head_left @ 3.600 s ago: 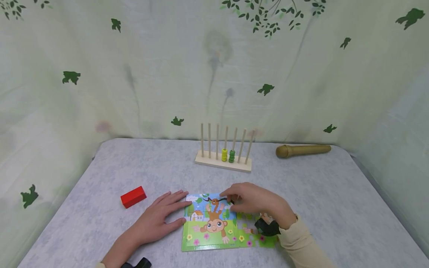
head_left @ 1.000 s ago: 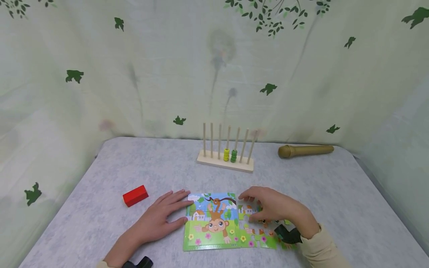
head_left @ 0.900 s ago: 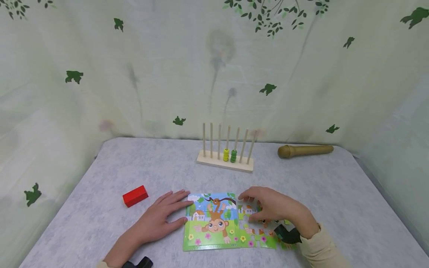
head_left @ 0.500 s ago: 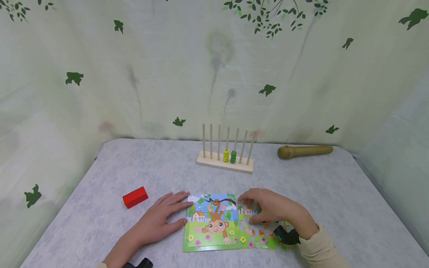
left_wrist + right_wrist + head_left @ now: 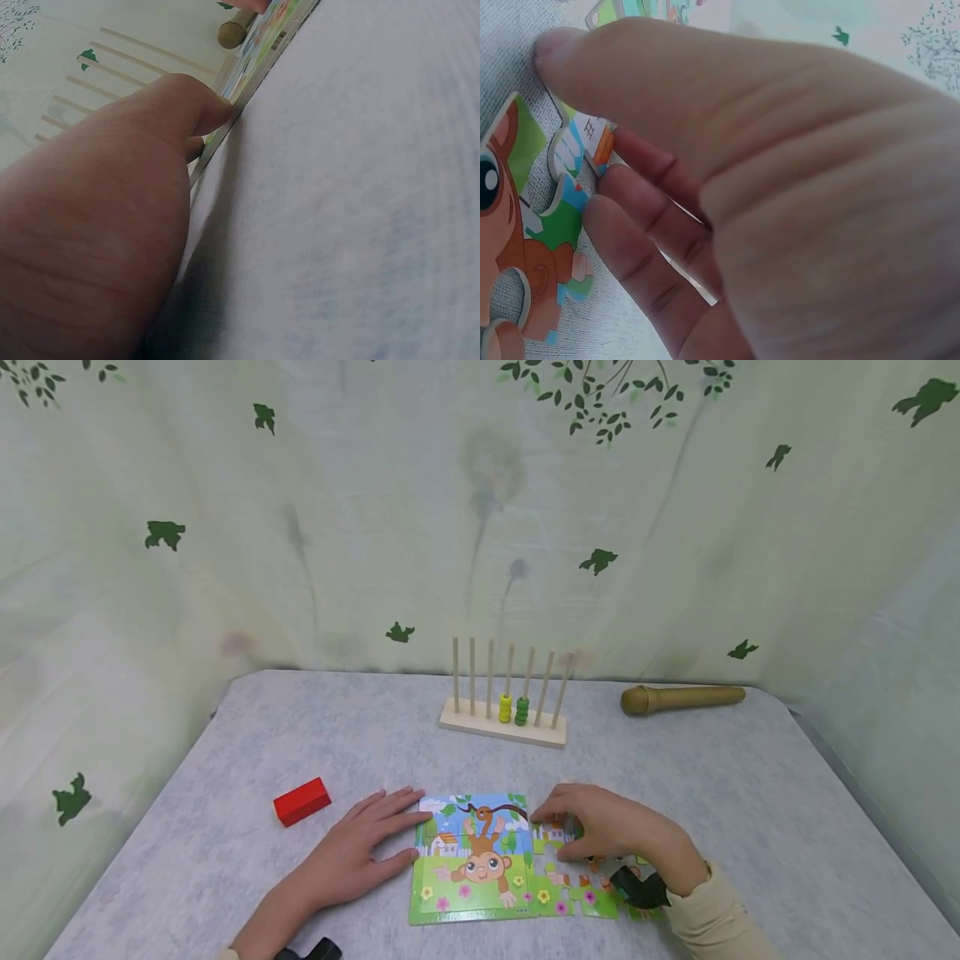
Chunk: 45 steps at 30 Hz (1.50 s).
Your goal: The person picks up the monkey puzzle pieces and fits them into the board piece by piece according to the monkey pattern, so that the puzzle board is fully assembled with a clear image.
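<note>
A square monkey jigsaw board lies flat on the table, its picture in full view. My left hand rests palm down at its left side, fingers spread, fingertips on the edge; in the left wrist view the thumb meets that edge. Loose puzzle pieces lie right against the board's right side. Over them arches my right hand, fingers bent loosely. Thumb and fingertips come down apart among the pieces. The right wrist view shows a monkey-face piece and a house piece beside the fingers.
A wooden peg stand with yellow and green beads stands behind the board. To the left lies a red block. A wooden stick with a rounded end lies at the back right, near the printed curtain.
My right hand has left the board's upper right corner and moved right over the loose pieces, uncovering that corner. Lately its fingers have drawn in slightly. The left hand has stayed put.
</note>
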Motion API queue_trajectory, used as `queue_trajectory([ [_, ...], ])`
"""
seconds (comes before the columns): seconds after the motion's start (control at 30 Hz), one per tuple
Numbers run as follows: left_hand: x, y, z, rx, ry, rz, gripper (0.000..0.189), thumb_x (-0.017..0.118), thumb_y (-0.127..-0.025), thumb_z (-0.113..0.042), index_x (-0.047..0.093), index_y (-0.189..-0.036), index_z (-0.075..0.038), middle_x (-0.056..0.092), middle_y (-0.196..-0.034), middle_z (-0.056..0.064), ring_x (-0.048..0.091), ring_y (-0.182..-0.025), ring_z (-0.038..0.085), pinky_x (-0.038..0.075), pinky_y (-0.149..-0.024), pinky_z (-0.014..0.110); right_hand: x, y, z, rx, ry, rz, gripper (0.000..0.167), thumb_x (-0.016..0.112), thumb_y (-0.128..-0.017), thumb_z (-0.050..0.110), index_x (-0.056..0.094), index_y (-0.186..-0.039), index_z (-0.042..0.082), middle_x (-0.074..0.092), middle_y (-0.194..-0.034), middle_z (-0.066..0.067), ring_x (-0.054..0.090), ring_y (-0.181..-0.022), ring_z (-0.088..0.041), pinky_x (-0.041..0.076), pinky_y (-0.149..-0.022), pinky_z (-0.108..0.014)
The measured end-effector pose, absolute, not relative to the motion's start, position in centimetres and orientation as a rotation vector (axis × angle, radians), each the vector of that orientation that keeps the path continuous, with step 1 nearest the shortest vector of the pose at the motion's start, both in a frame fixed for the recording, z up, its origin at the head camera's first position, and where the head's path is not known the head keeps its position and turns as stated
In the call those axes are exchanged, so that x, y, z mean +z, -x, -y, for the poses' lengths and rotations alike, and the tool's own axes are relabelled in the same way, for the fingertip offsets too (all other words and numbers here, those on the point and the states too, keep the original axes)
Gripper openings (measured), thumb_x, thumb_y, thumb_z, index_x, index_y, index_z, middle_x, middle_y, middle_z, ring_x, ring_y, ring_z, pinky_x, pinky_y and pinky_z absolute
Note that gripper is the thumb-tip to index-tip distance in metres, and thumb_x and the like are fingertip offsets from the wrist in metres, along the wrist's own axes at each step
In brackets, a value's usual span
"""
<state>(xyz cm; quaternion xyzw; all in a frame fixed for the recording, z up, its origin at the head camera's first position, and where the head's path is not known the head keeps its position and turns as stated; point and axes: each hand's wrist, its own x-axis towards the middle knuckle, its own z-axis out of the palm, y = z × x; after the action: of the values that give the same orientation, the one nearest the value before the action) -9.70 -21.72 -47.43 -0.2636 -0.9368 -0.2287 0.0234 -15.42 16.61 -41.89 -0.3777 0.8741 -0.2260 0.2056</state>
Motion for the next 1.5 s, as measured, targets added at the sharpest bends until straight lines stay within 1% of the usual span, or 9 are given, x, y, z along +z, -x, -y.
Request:
queue_trajectory([
  [0.37,-47.46,9.65,21.73,-0.735,0.819,2.894,0.05,0.074,-0.094,-0.04,0.063,-0.142,-0.034,0.048,-0.158,-0.009,0.04,-0.15,0.019,0.028,-0.123,0.048,-41.97,15.43,-16.62,-0.636,1.049,-2.416,0.043,0.081,-0.091,0.02,0.07,-0.132,0.023,0.063,-0.116,0.011,0.057,-0.098,-0.004,0.054,-0.084,-0.026],
  [0.83,-47.51,9.73,21.77,-0.733,0.822,2.891,0.049,0.073,-0.094,-0.041,0.063,-0.142,-0.035,0.048,-0.158,-0.009,0.041,-0.15,0.019,0.028,-0.122,0.047,-41.85,15.36,-16.58,-0.612,1.031,-2.449,0.041,0.08,-0.09,0.021,0.072,-0.13,0.023,0.063,-0.11,0.011,0.055,-0.092,-0.004,0.052,-0.08,-0.026],
  [1.23,-47.53,9.67,21.77,-0.73,0.816,2.901,0.049,0.072,-0.095,-0.042,0.062,-0.143,-0.036,0.047,-0.158,-0.01,0.04,-0.15,0.019,0.03,-0.123,0.049,-41.81,15.24,-16.55,-0.623,1.021,-2.463,0.04,0.079,-0.089,0.02,0.072,-0.128,0.024,0.06,-0.103,0.012,0.052,-0.084,-0.006,0.048,-0.072,-0.024],
  [1.5,-47.47,9.72,21.73,-0.742,0.807,2.903,0.049,0.073,-0.095,-0.041,0.062,-0.142,-0.035,0.048,-0.158,-0.01,0.04,-0.15,0.019,0.03,-0.123,0.051,-41.96,15.31,-16.51,-0.636,1.02,-2.462,0.039,0.078,-0.089,0.017,0.072,-0.126,0.024,0.059,-0.097,0.012,0.054,-0.082,-0.006,0.049,-0.071,-0.023],
])
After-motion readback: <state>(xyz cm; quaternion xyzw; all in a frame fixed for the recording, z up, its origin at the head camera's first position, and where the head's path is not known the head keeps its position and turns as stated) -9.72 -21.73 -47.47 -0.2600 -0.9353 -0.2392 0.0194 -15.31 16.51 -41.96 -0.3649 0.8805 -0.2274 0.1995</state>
